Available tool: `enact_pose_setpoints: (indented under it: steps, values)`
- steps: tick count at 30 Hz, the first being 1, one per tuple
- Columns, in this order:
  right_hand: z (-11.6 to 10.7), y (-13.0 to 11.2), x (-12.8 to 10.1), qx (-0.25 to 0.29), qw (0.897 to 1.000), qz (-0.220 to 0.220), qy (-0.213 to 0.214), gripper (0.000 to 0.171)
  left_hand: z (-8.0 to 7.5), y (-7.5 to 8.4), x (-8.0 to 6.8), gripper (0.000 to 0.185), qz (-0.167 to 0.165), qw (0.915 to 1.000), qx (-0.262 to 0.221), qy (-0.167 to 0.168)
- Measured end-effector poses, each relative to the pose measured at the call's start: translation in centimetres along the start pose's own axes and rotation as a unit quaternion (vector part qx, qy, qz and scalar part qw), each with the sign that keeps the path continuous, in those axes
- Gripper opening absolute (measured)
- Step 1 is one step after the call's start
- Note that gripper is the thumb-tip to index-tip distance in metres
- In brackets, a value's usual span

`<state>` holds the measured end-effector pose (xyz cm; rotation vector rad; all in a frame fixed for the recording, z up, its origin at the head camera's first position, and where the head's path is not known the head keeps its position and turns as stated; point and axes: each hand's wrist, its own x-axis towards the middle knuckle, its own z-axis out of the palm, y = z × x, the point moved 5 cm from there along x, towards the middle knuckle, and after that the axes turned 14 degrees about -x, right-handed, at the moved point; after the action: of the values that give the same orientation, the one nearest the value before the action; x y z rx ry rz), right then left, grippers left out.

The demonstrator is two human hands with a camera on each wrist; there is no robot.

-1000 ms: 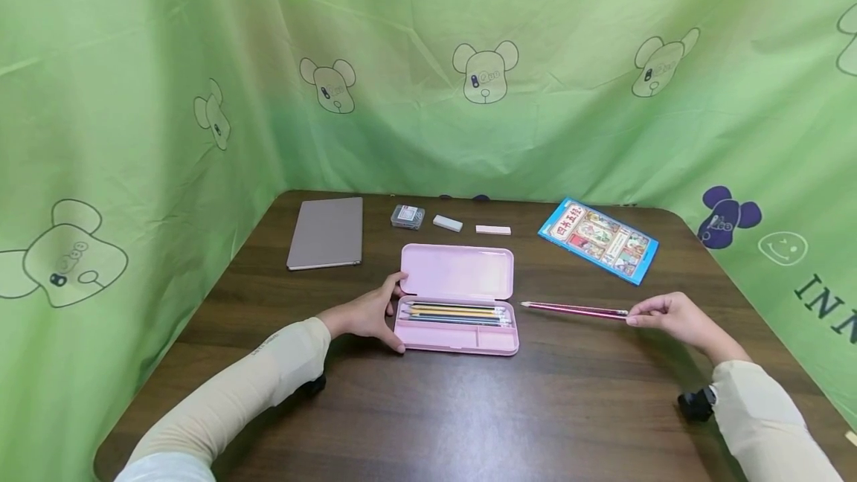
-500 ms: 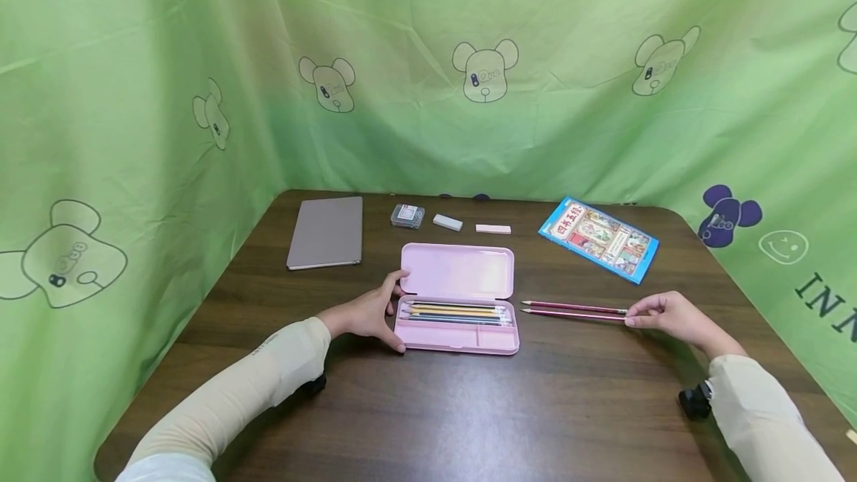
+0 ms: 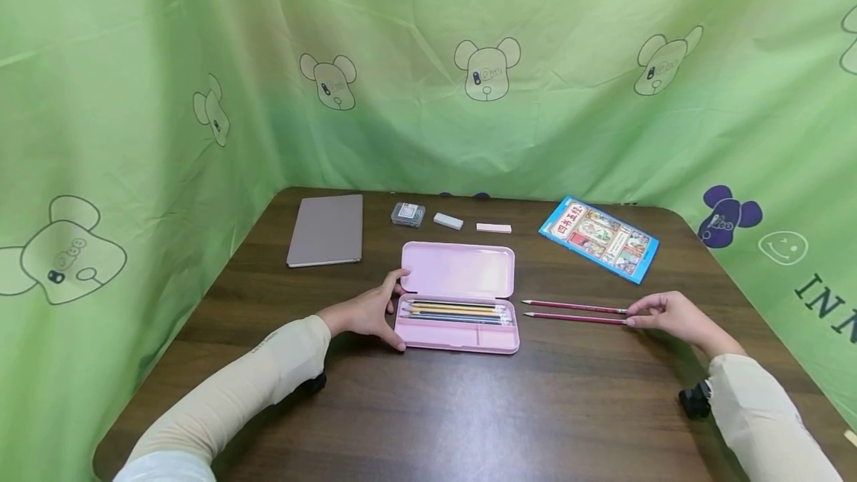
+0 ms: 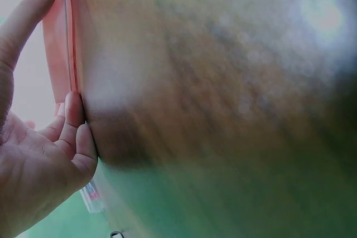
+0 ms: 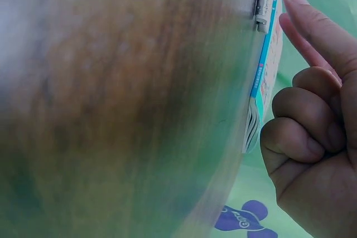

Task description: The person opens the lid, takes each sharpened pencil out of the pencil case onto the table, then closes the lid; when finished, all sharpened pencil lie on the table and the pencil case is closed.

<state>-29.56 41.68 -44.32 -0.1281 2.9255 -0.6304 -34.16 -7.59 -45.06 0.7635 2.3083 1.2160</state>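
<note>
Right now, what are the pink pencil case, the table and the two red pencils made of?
The pink pencil case looks like hard plastic: its smooth surface gleams and its corners are rounded. The table looks like wood, maybe just a wood-look covering: it has brown grain and a soft shine. The two red pencils seem painted wood: pale, pointed tips.

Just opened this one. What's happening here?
A person's left hand grips the left end of an open pink pencil case, which has several pencils in its rear compartment. The right hand is at the eraser ends of two red pencils, which lie slightly apart on the table, points toward the case. Whether its fingertips touch them is hard to tell.
</note>
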Motion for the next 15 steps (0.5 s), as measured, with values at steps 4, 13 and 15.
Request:
enact_pose_setpoints:
  steps: [4,13,15]
  values:
    - [-0.07,-0.16,0.03,0.005,1.000,-0.002,0.004,0.032,-0.06,-0.17,0.13,0.121,-0.002,1.0000,0.005,0.002]
    - [-0.11,-0.79,0.31,0.012,1.000,-0.015,0.008,0.032,0.01,-0.23,0.12,0.120,-0.009,0.9999,0.005,-0.003]
    - [-0.10,-0.90,0.41,0.010,1.000,-0.015,0.007,0.032,0.00,-0.22,0.14,0.120,-0.010,0.9999,0.006,-0.004]
